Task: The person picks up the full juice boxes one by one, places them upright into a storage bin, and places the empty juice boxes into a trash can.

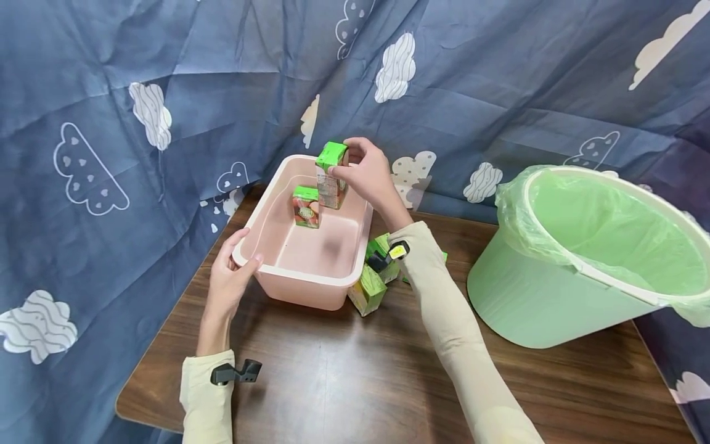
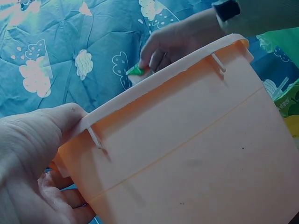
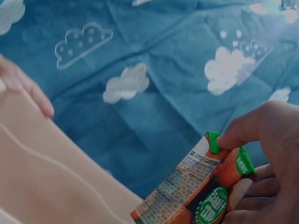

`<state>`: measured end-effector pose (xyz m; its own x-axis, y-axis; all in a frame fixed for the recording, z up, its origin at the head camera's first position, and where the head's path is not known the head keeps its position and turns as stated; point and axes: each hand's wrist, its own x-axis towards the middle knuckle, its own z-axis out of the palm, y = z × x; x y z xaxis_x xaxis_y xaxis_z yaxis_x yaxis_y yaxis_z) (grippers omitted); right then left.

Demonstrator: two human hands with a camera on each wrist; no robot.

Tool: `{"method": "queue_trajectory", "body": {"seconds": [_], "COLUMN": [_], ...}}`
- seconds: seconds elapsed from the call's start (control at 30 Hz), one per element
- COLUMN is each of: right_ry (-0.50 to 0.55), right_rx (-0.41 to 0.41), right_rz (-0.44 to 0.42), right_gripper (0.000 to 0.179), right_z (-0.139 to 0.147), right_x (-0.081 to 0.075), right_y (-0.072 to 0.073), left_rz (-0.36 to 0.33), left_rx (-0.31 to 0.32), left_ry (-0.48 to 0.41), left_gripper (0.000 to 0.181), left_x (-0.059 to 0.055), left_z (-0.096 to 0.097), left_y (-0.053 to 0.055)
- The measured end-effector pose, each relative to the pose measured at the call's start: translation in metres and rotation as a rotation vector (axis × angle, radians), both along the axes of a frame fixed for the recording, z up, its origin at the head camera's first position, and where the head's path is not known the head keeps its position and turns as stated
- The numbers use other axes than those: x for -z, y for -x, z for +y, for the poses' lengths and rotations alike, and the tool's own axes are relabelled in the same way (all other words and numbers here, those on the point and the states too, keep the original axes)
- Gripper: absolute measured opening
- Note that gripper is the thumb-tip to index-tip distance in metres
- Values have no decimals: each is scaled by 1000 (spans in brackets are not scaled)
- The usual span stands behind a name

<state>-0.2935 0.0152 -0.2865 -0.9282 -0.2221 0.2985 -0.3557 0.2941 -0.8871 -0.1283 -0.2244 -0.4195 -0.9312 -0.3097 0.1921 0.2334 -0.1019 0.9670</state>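
My right hand [image 1: 366, 169] pinches a small juice carton [image 1: 331, 179] with a green top, holding it upright over the far part of a pink plastic basin [image 1: 261, 265]. In the right wrist view the carton [image 3: 187, 186] shows printed text on one side and red fruit on another, with the thumb and fingers at its top end. A second juice carton [image 1: 307, 208] stands inside the basin at the far left. My left hand [image 1: 228, 274] grips the basin's near left corner, thumb over the rim [image 2: 140, 95] and fingers under it on the outside.
Several green-topped cartons [image 1: 368, 290] lie on the wooden table [image 1: 333, 370] against the basin's right side, partly hidden by the right forearm. Farther right stands a green bin [image 1: 527, 296] with a green bag liner. A blue cloud-patterned cloth [image 1: 222, 92] hangs behind the table.
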Motion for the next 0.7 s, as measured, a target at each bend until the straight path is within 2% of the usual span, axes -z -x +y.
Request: {"method": "queue_trajectory", "body": {"seconds": [0.1, 0.27, 0.5, 0.7], "right_ry": [-108, -256, -380, -478], "right_rx": [14, -29, -201, -344], "right_rz": [-14, -60, -79, -93], "right_gripper": [61, 66, 50, 46], "right_z": [-4, -11, -26, -41], "right_x": [4, 6, 2, 5], "right_y": [13, 32, 49, 55], "left_rz": [-1, -3, -8, -9], "left_rx": [6, 1, 8, 7], "left_ry": [-6, -1, 6, 5], "left_gripper": [59, 60, 60, 59], "left_x": [0, 1, 2, 2], "left_z": [0, 1, -1, 0], "left_y": [0, 2, 2, 1]}}
